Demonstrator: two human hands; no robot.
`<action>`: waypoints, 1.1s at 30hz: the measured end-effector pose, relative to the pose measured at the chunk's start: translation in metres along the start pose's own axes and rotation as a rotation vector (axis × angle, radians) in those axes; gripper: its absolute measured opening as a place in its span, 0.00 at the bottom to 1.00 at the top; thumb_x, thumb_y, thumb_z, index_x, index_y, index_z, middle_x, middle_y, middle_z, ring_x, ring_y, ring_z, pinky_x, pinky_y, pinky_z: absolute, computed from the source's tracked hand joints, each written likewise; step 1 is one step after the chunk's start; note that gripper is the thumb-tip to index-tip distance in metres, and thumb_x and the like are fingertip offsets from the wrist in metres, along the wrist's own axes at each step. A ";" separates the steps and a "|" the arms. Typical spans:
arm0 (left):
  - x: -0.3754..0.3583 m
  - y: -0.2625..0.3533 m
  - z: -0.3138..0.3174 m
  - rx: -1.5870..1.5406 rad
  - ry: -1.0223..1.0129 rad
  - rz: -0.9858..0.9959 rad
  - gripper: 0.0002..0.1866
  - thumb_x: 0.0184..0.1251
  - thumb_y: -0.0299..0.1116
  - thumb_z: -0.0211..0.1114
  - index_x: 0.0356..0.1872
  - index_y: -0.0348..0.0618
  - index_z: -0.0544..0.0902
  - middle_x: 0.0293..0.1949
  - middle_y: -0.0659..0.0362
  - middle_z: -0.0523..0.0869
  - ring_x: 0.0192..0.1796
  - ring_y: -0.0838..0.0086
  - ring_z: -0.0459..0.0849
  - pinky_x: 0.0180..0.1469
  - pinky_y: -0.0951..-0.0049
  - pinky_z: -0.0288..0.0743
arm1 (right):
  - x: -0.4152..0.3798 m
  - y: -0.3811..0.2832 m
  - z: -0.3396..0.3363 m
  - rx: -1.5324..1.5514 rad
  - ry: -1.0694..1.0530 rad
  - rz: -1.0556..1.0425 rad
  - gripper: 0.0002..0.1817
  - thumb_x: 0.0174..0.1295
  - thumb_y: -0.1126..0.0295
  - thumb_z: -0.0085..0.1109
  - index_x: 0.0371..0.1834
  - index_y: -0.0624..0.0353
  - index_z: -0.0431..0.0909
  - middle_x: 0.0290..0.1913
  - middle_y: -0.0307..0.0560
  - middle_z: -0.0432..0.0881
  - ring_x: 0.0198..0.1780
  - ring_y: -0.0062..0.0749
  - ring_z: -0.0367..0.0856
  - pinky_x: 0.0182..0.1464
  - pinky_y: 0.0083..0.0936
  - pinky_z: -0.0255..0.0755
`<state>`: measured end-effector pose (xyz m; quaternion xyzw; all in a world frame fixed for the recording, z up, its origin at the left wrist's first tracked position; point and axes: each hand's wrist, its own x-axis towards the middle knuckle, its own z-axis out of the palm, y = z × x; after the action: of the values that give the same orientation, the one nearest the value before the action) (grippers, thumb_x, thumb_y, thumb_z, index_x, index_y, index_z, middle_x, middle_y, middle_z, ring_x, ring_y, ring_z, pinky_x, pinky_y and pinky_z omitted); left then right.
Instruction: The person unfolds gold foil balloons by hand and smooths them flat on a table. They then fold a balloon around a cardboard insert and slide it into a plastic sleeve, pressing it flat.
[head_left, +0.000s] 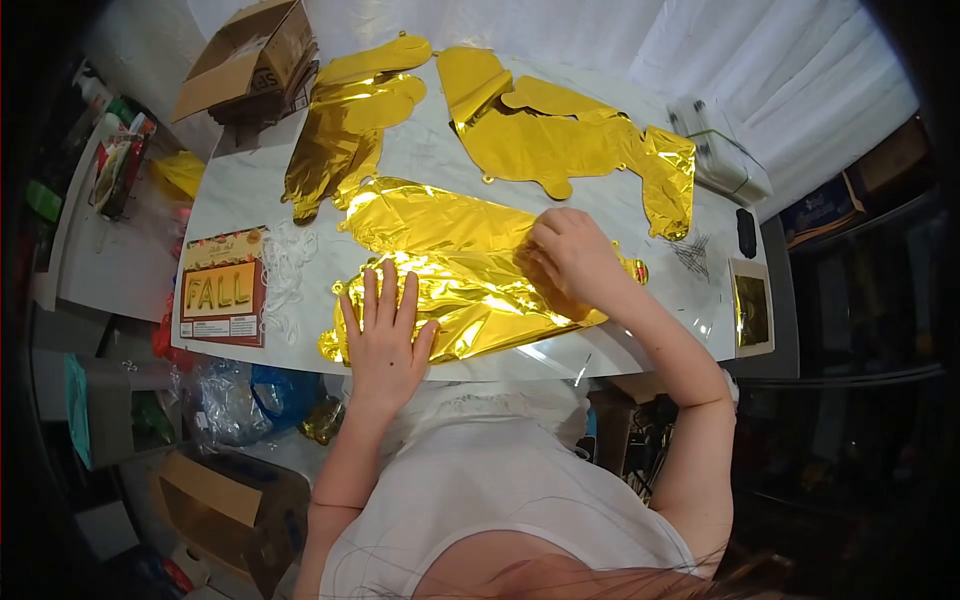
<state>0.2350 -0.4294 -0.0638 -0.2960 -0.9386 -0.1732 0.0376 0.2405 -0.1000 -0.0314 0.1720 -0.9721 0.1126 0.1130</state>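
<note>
A shiny gold foil balloon (460, 265), uninflated and creased, lies along the front of the marble-patterned table (420, 150). My left hand (385, 330) rests flat on its lower left part, fingers spread. Toward the balloon's right end, my right hand (575, 255) has its fingers curled and pressed together on the foil; the fingertips are partly hidden. Behind it lie two more flat gold foil balloons, one at the back left (345, 130) and one at the back right (545, 145).
A packet labelled FALL (220, 300) and tangled white string (288, 270) lie at left. Cardboard boxes stand at the back left (250, 60) and on the floor (235, 510). At right are a plastic-wrapped stack (725, 160), thin dark pieces (692, 255) and a black object (746, 233).
</note>
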 end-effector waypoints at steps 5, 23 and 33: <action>0.000 0.008 -0.015 0.015 -0.023 -0.038 0.33 0.85 0.40 0.54 0.86 0.40 0.65 0.88 0.44 0.59 0.90 0.47 0.52 0.87 0.34 0.32 | 0.032 -0.036 0.021 0.189 0.059 -0.075 0.09 0.71 0.67 0.66 0.50 0.56 0.84 0.48 0.47 0.82 0.54 0.49 0.81 0.59 0.43 0.75; 0.065 -0.086 -0.052 -0.139 -0.088 0.139 0.28 0.87 0.35 0.52 0.83 0.44 0.69 0.82 0.54 0.72 0.87 0.55 0.61 0.89 0.44 0.40 | 0.067 -0.058 0.063 0.527 0.063 0.028 0.05 0.72 0.72 0.62 0.47 0.59 0.83 0.44 0.52 0.82 0.50 0.52 0.80 0.54 0.45 0.75; 0.070 -0.092 -0.040 -0.109 -0.129 0.130 0.24 0.86 0.37 0.54 0.77 0.45 0.78 0.80 0.55 0.75 0.87 0.56 0.63 0.89 0.41 0.38 | 0.062 -0.063 0.058 0.505 0.056 -0.041 0.05 0.70 0.70 0.67 0.46 0.55 0.84 0.40 0.48 0.81 0.46 0.51 0.80 0.49 0.43 0.73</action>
<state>0.1236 -0.4756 -0.0424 -0.3684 -0.9071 -0.2016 -0.0281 0.1961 -0.1920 -0.0589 0.2113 -0.9060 0.3541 0.0954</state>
